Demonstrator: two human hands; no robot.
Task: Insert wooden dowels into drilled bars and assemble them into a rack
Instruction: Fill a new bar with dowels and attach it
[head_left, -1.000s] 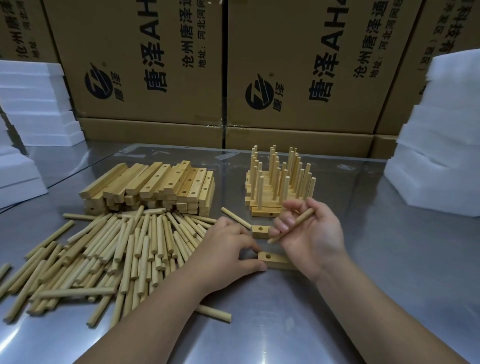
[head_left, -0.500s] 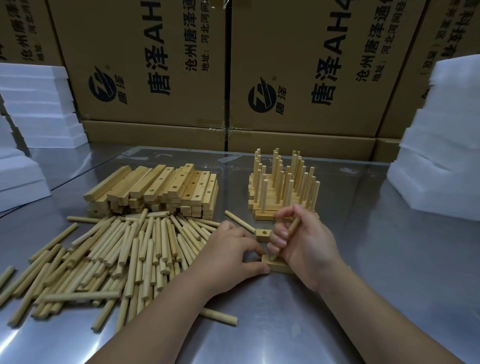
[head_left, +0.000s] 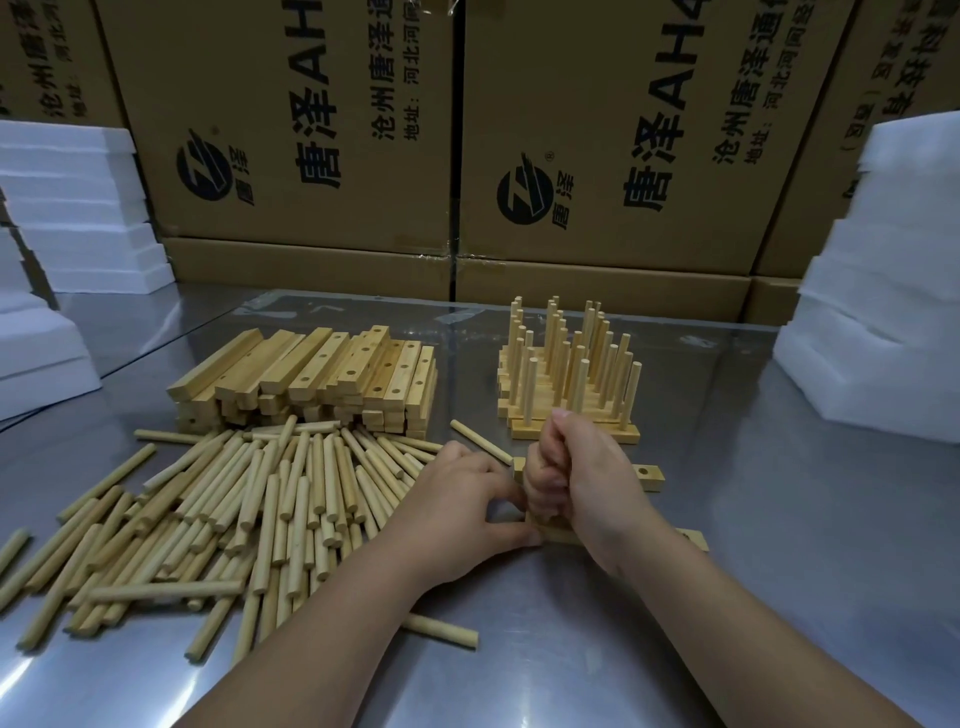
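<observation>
On the shiny metal table (head_left: 779, 571), which reflects the room like dull steel, we see the whole work laid out. Behind it stands a wall of brown cardboard boxes (head_left: 597, 130) with black printed characters and a round logo; they are closed, so we cannot tell what is in them. White foam blocks are piled at the left (head_left: 72, 208) and at the right (head_left: 893, 312), with a soft, grainy surface. All the wood is pale and unpainted. At the far left of the middle lies a stack of drilled bars (head_left: 311, 374), square in section, with round holes on the top faces. In front of the stack spreads a loose pile of dowels (head_left: 234, 509), smooth round sticks lying in many directions. One single dowel (head_left: 480, 441) lies apart just beyond the left hand, and one more (head_left: 441, 630) lies beside the left forearm. To the right of the stack stand the finished racks (head_left: 566, 384), bars piled up with many dowels pointing upward. Near us, between the pile and the bare steel, lies the near bar (head_left: 693, 540), and just behind it a second bar (head_left: 649, 475) with a hole at its right end. Our left hand (head_left: 467, 514) holds the left end of the near bar between the thumb and the bent fingers. Our right hand (head_left: 576, 478) is closed in a tight fist, thumb on top, over that same end, round an upright dowel which the fingers cover from our view.
</observation>
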